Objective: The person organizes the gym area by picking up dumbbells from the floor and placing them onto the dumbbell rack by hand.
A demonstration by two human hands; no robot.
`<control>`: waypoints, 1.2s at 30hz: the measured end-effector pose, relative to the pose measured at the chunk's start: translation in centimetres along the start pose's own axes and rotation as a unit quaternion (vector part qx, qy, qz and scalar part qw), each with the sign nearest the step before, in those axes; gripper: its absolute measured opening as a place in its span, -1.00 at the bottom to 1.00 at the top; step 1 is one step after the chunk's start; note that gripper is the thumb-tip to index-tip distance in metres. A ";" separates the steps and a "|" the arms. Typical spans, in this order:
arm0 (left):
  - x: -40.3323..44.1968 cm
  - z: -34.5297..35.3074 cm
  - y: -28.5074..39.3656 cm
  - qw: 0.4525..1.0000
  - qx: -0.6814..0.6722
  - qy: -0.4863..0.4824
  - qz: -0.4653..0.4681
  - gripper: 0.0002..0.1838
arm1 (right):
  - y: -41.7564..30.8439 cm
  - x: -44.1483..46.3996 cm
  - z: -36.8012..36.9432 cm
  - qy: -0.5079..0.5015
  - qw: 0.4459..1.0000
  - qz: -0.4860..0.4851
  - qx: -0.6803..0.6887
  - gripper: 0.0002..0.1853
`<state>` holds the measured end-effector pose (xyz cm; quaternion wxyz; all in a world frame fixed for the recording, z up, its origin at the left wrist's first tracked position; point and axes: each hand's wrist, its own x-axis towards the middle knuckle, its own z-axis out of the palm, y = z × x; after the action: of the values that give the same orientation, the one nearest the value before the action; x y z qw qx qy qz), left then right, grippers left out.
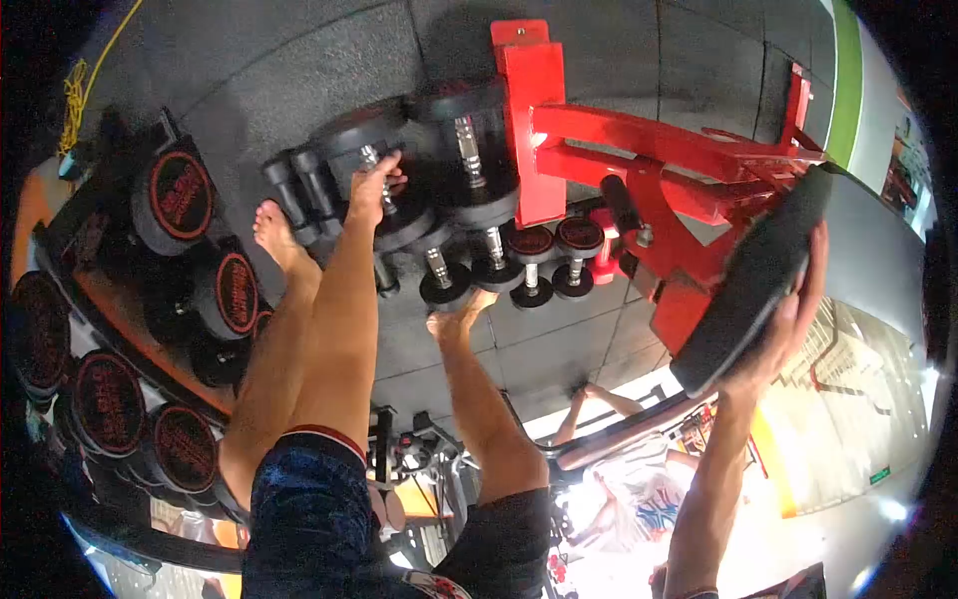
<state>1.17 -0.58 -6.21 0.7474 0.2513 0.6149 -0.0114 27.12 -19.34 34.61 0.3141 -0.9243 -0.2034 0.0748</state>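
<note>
My left hand [375, 188] reaches down to a black dumbbell [361, 128] on the floor, its fingers around the ridged metal handle. Right beside that one lies a second large dumbbell [468, 152], close against the red bench frame [534, 130]. Over on the right, my right hand [780, 324] grips the edge of a black padded bench cushion [753, 275], which stands tilted. Part of the cushion hides the fingers' far side. My bare feet [275, 228] rest on the floor either side of the dumbbells.
Several smaller dumbbells [532, 268] stand near the bench's base, with two slim black ones [317, 185] by my left foot. A rack of round-headed dumbbells [108, 404] fills the left side. A yellow cord [74, 105] lies at upper left. A mirror [639, 489] shows a person's reflection.
</note>
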 end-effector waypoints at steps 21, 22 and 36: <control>-25.4 -1.3 9.3 0.988 -0.093 -0.098 -0.079 -0.73 | -2.8 1.0 -1.6 -0.017 0.981 -0.104 -0.162 -0.40; -28.7 -1.7 10.6 0.985 -0.101 -0.109 -0.082 -0.71 | -2.9 0.8 -1.8 -0.017 0.980 -0.105 -0.169 -0.41; -65.7 -15.0 24.3 0.881 -0.423 -0.205 0.041 -0.72 | -8.9 -0.7 -5.9 -0.309 0.924 0.047 -0.220 -0.40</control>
<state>-20.61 7.26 61.57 0.8919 -0.0718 0.3829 0.2297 25.12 -16.43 44.74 0.0211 -0.9097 -0.2583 0.3243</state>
